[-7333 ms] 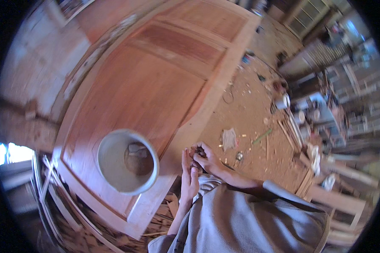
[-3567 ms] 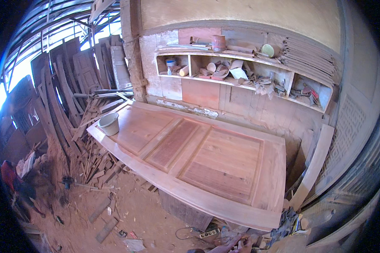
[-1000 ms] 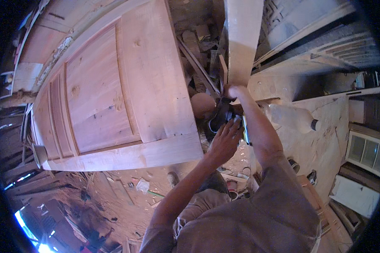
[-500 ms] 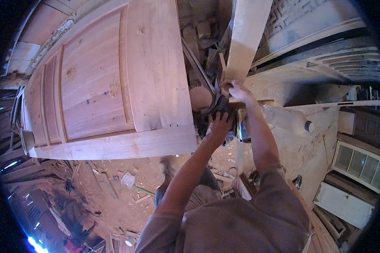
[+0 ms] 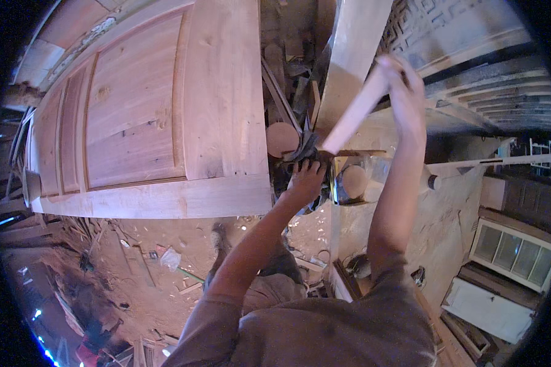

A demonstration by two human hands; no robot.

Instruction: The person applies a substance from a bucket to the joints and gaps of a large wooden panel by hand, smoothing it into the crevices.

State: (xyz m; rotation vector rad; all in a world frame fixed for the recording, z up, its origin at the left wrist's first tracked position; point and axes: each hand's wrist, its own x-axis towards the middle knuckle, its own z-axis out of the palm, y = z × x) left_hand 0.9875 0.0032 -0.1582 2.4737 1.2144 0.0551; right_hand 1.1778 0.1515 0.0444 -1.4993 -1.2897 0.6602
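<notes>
My right hand [image 5: 405,92] is raised to the upper right, its fingers closed on the top end of a pale, flat strip [image 5: 358,113]. The strip is blurred and slants down to a dark, bundled object [image 5: 307,147]; its material is unclear. Bent fingers of my left hand [image 5: 306,178] press over this dark object, whose kind I cannot make out. A round, tan disc-like thing [image 5: 283,139] sits just left of it. On the other side stands a round container [image 5: 352,181] with a pale top and a yellowish edge.
A large panelled wooden door [image 5: 220,110] lies to the left, its corner near my left hand. Beyond the hands, a broad board [image 5: 355,55] runs away from me. A plastic bottle [image 5: 433,181] lies behind my right forearm. Wood scraps litter the sandy floor [image 5: 147,244].
My right hand has swung up and right from beside the left hand, and a pale strip now stretches below it. The left hand's fingers are more bent. The whole view has shifted slightly.
</notes>
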